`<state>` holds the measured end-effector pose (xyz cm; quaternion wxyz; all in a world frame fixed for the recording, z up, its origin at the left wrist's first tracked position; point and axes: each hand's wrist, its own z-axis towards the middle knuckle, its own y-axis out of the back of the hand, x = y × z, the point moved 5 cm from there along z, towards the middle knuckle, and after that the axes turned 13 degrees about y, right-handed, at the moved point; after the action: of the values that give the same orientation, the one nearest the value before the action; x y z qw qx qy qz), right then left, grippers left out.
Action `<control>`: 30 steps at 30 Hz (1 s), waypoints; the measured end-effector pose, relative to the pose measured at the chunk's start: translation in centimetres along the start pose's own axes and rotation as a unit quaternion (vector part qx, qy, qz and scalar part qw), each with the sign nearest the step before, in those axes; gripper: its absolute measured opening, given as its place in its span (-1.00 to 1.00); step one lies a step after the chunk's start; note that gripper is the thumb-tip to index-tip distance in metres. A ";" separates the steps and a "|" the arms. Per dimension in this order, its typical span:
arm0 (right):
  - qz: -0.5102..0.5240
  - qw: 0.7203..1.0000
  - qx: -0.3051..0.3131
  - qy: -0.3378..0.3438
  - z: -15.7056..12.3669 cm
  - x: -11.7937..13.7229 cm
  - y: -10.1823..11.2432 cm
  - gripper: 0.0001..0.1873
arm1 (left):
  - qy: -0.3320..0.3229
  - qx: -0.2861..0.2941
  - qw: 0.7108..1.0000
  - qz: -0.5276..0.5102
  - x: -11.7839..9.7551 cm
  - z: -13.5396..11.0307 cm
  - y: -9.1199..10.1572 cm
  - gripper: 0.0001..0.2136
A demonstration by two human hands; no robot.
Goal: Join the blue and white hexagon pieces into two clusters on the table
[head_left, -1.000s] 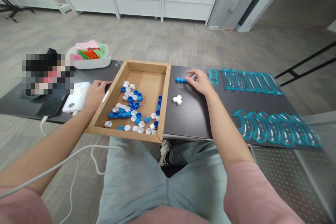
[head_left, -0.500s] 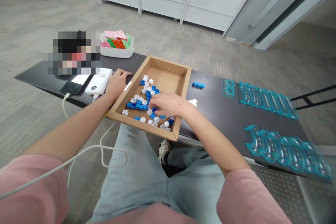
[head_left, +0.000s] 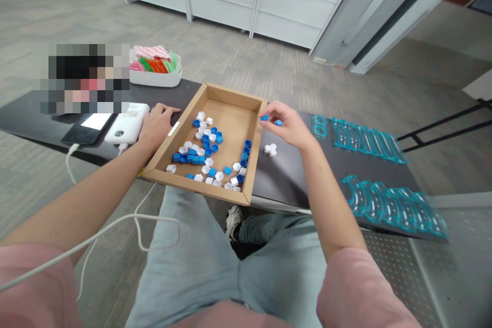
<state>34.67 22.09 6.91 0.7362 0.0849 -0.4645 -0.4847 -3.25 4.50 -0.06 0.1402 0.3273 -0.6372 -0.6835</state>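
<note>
A shallow cardboard tray (head_left: 226,93) on the black table (head_left: 292,174) holds several loose blue and white hexagonal pieces (head_left: 203,151). My left hand (head_left: 156,125) rests on the tray's left wall, fingers curled over its edge. Just right of the tray, my right hand (head_left: 286,125) hovers above the table, its fingertips pinching a small blue hexagonal piece (head_left: 264,118). More blue pieces (head_left: 278,123) lie on the table partly hidden by that hand. A small cluster of white pieces (head_left: 270,149) lies on the table below the hand.
Two rows of translucent teal curved track pieces (head_left: 365,136) (head_left: 395,205) lie at the right. A white power bank (head_left: 126,123) with a cable and a phone (head_left: 88,125) sit left of the tray. A white tub of coloured items (head_left: 156,66) stands behind.
My right hand came out of the tray with a blue piece and moved up and right over the table. The left hand stayed on the tray's wall. The camera shifted slightly.
</note>
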 end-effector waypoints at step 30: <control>-0.085 0.965 -0.123 -0.215 -9.7 -13.9 4.7 -0.66 | 0.024 -0.017 0.998 0.062 1.4 1.3 -0.3 -0.31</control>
<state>43.73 32.36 -4.09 0.5801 -0.0734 -0.5401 -0.6053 -5.06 4.72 -0.72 0.2034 0.3009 -0.6411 -0.6761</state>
